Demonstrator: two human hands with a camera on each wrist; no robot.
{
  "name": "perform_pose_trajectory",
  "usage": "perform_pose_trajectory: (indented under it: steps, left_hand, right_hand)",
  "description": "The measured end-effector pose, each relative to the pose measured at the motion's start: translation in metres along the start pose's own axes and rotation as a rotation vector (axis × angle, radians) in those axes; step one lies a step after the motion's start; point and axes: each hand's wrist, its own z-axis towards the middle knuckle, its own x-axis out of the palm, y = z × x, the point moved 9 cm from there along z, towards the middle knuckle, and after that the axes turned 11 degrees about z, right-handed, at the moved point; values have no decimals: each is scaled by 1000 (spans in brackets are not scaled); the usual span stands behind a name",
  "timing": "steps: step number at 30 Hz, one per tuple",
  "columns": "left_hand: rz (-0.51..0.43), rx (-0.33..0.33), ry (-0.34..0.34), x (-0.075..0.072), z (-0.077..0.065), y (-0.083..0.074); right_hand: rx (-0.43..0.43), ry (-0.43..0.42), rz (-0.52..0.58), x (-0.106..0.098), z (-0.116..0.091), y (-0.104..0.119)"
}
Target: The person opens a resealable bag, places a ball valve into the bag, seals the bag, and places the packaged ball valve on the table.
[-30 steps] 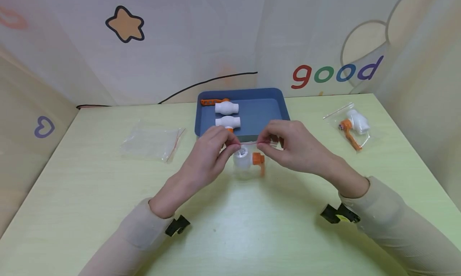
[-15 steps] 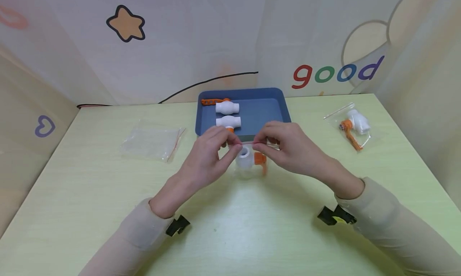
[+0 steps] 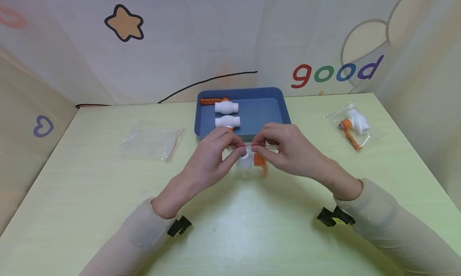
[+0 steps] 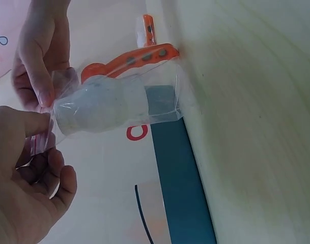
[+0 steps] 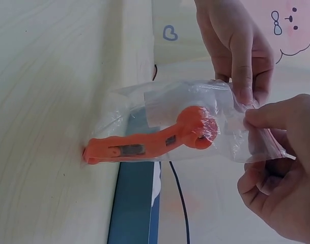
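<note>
Pinching the rim of a clear bag [image 5: 231, 122], the left hand [image 3: 210, 158] and the right hand [image 3: 286, 150] are close together, thumb and fingers of each grasping the strip with its red line. The clear bag hangs upright below them, over the middle of the counter [image 3: 230, 236], just in front of the near edge of a blue tray [image 3: 261, 111]. Whether its bottom touches the counter, I cannot tell. Inside it are a white valve [image 4: 104, 107] and, beside that, an orange handle [image 5: 137, 145] pointing downward.

The blue tray sits along the far edge of the counter. Toward its left wall lie two white fittings, the rear one [image 3: 226, 107] and the front one [image 3: 227, 121], with an orange lever [image 3: 212, 101] behind them near the far left corner. Some orange shows at the front one, partly hidden by the left hand.

Left of the blue tray, a flat bag [image 3: 151, 144] lies on the counter. Near the counter's far right corner is a packed bag [image 3: 335, 115] with a white and orange valve [image 3: 358, 121] inside. Past the far edge hangs a pale curtain [image 3: 216, 35] printed with a star [image 3: 124, 23] and the word "good".
</note>
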Motion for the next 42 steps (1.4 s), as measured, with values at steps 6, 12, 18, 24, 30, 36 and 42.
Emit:
perform_pose_trajectory:
  steps: [6, 12, 18, 24, 30, 36, 42]
  left_hand:
    - [37, -5, 5, 0, 0, -1]
    - [27, -24, 9, 0, -1, -2]
    - [10, -39, 15, 1, -2, -1]
    - [17, -26, -9, 2, -4, -1]
    - [17, -35, 0, 3, -3, 0]
    - [-4, -109, 46, 6, -5, 9]
    - [-28, -127, 57, 7, -7, 12]
  right_hand:
    - [3, -8, 11, 1, 1, -2]
    - [-8, -24, 17, 0, 1, 0]
    - [2, 10, 14, 8, 0, -3]
    - [-64, 4, -34, 13, 1, 1]
    - [-91, -17, -22, 8, 0, 2]
    - [8, -8, -25, -6, -5, -7]
    - [41, -5, 4, -10, -7, -10]
